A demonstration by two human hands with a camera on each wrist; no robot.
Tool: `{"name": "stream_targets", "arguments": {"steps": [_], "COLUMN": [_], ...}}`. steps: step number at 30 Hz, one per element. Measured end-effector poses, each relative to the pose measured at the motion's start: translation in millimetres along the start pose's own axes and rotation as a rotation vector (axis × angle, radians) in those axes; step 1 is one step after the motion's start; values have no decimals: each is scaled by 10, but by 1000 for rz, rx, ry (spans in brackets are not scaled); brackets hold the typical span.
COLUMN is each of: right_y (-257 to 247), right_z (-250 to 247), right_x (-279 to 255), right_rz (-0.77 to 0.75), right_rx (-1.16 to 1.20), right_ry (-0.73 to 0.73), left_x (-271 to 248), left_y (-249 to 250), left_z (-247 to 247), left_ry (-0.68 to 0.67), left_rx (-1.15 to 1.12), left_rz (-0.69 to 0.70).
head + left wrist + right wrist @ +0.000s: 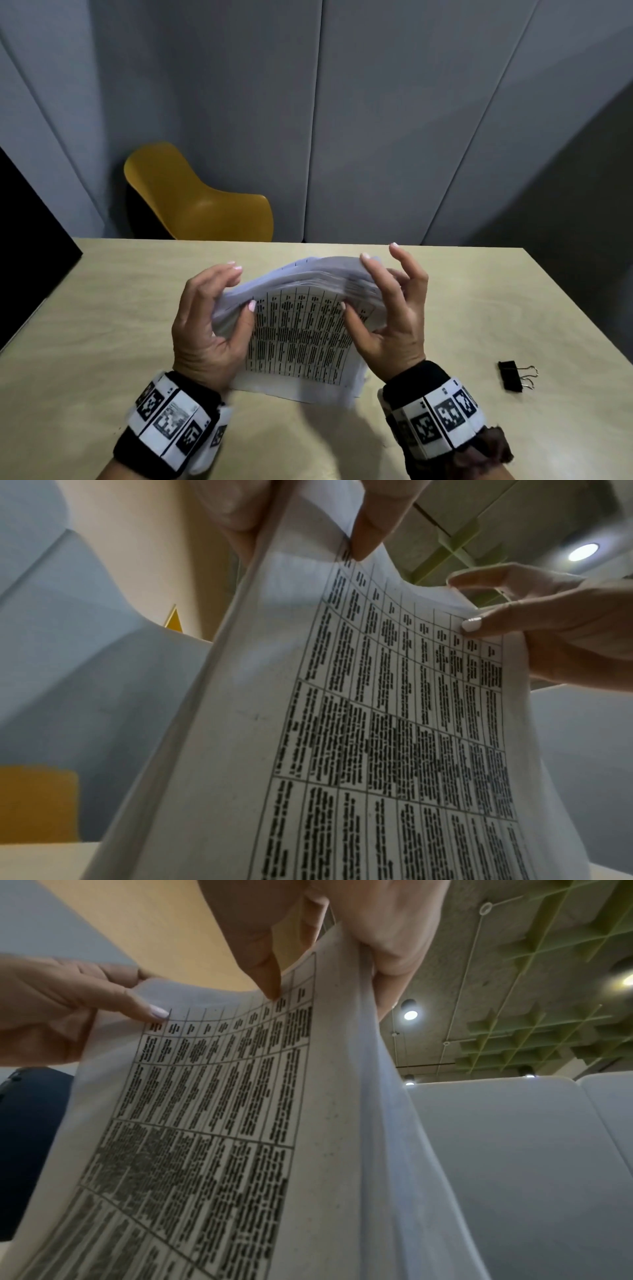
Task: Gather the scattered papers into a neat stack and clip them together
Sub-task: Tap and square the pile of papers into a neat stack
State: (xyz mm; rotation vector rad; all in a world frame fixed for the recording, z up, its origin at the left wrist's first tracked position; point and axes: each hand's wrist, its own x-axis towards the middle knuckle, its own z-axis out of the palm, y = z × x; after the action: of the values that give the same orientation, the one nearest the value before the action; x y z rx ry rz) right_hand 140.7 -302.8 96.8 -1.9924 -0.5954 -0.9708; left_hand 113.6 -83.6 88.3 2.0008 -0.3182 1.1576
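A stack of white papers (301, 339) with a printed table on the near sheet stands on its lower edge on the table, held upright between both hands. My left hand (212, 318) grips its left side, thumb on the printed face and fingers behind. My right hand (390, 315) grips the right side the same way, with two fingers lifted off. The sheets fan slightly at the top. Both wrist views show the printed page (394, 723) (212, 1123) close up. A black binder clip (513, 375) lies on the table to the right, away from both hands.
The light wooden table (102, 325) runs to a far edge, where a yellow chair (195, 202) stands against grey wall panels. A black object (30, 219) sits at the table's left corner.
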Motion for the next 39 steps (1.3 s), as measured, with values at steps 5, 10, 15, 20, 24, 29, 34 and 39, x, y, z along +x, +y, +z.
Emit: {"name": "stream_targets", "arguments": {"steps": [5, 10, 15, 20, 24, 29, 34, 39], "right_y": [-17, 97, 338, 267, 101, -38, 74, 190], "right_z": [-16, -4, -7, 95, 118, 63, 70, 125], "right_x": [10, -108, -166, -59, 95, 29, -208, -246], "right_rz": [22, 243, 631, 556, 473, 426, 486, 548], "right_rx": [-30, 121, 581, 506, 492, 443, 395, 405], "right_ry": [7, 60, -138, -162, -67, 68, 2, -27], "left_x": [-50, -93, -126, -112, 132, 188, 2, -122], "left_y": [-70, -106, -266, -300, -81, 133, -64, -245], "left_z": [-36, -48, 16, 149, 179, 110, 73, 122], "left_ry": [12, -3, -116, -333, -147, -118, -34, -87], "left_rx": [44, -91, -502, -243, -162, -279, -410, -490], "left_rz": [36, -106, -525, -448, -328, -409, -518, -652]}}
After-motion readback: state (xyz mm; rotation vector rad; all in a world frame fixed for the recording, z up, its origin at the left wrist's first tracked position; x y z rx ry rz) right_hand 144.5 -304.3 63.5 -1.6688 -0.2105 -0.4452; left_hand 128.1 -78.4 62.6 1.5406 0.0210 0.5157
